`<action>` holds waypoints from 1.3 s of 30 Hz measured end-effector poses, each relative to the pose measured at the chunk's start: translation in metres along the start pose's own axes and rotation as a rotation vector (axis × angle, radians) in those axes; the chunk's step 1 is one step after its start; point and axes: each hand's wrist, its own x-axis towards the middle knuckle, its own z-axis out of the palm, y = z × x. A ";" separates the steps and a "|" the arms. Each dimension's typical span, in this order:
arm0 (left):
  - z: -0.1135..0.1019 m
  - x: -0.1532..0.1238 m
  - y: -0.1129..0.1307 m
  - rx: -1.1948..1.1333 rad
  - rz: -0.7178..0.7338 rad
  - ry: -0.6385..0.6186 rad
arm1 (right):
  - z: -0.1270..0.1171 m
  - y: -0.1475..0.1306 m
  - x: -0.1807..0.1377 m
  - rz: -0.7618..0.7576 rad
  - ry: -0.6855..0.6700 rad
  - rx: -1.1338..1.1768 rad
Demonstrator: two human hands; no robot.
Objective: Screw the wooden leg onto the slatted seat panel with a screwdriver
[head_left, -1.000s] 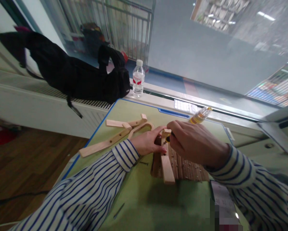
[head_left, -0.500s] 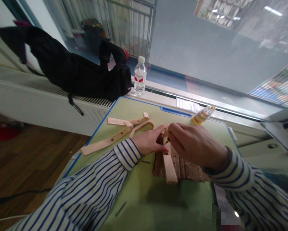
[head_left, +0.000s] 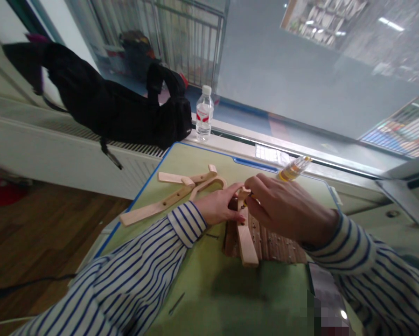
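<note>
A pale wooden piece (head_left: 248, 247) with dark holes lies over a brown corrugated block (head_left: 277, 247) studded with small pale dots. My left hand (head_left: 220, 205) is closed around the upper end of this wooden piece, thumb along its near side. Just to the right, my right hand (head_left: 286, 203) has its fingers pinched on a small tool, of which only a yellow and dark bit shows against the wood; its kind is hidden. More wooden pieces (head_left: 157, 209) with holes, one of them curved, rest left of my left hand. Thin dark screws (head_left: 176, 303) lie on the green board.
The green tabletop (head_left: 195, 161) has a blue rim. A clear container with a yellow tip (head_left: 293, 169) stands tilted at the far edge. Beyond are a water bottle (head_left: 204, 116), a black bag (head_left: 115, 109) on the radiator, and a window. A dark, shiny object (head_left: 330, 294) is at lower right.
My right hand has turned slightly at the wrist and shifted a little to the right, its fingers staying at the wood. My left hand and the wooden piece look the same.
</note>
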 end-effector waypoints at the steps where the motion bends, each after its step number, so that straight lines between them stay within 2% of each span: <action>1: 0.000 0.000 0.000 -0.009 0.002 -0.007 | -0.002 0.001 0.000 -0.022 -0.014 -0.008; 5: -0.001 0.001 -0.001 0.026 -0.009 -0.005 | -0.002 0.005 -0.002 -0.107 -0.059 0.053; 8: -0.002 0.000 0.000 0.021 0.003 -0.012 | 0.002 0.009 -0.002 -0.112 -0.042 0.104; 16: -0.002 0.000 0.003 -0.073 0.003 -0.048 | 0.014 0.005 -0.004 0.088 0.115 -0.005; 21: -0.002 -0.001 0.004 -0.038 -0.001 -0.037 | 0.014 0.001 -0.006 0.148 0.092 -0.051; 26: -0.003 -0.001 0.006 0.015 -0.020 -0.034 | 0.002 0.002 -0.007 0.095 -0.012 -0.027; 30: -0.003 -0.001 0.007 -0.001 -0.017 -0.037 | -0.006 0.001 -0.009 0.058 -0.033 -0.056; 35: -0.003 -0.002 0.007 0.007 -0.029 -0.034 | -0.005 0.005 -0.007 -0.081 -0.063 0.033; 39: -0.003 -0.001 0.006 -0.009 -0.003 -0.023 | 0.001 0.010 -0.004 -0.099 -0.041 0.113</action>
